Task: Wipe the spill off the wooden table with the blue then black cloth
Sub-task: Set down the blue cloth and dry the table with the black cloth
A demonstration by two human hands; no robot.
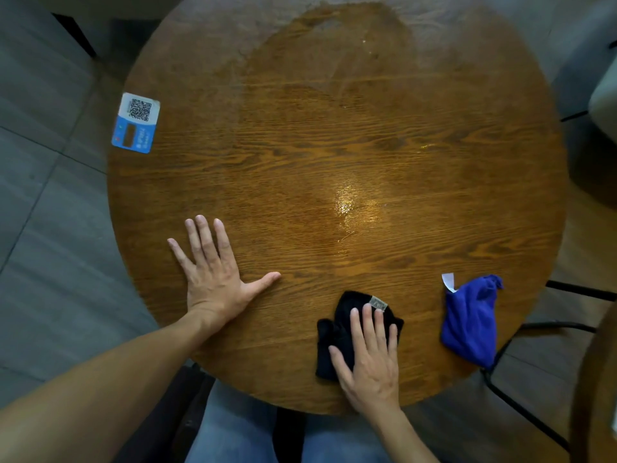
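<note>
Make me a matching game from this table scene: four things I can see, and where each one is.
Things:
1. black cloth
2. blue cloth
3. QR sticker
4. left hand

Places:
A. flat on bare wood
B. table's left edge
C. under the right hand
D. lying alone near the right edge

Pairs: 1-C, 2-D, 3-B, 4-A

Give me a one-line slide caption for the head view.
Right hand presses black cloth on round wooden table; left hand flat, blue cloth set aside.
</note>
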